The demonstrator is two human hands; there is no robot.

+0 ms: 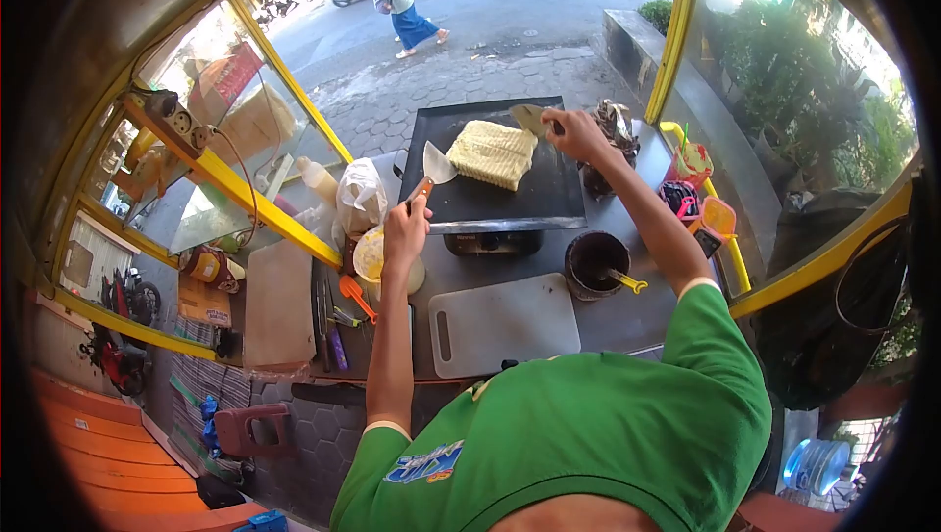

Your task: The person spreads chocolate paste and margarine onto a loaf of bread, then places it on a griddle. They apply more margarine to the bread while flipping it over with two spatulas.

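A pale yellow, ridged block of bread lies on a black square griddle. My left hand is closed around the wooden handle of a spatula, whose broad metal blade points at the bread's left side. On the other side, my right hand grips a second spatula, its blade close to the bread's upper right corner. Beneath the griddle sits a small stove.
Nearer me lies a grey cutting board. A dark pot with a yellow-handled utensil stands right of it. Left are a tub of yellow spread, an orange spatula and knives. Yellow-framed glass encloses the stall; a person walks outside.
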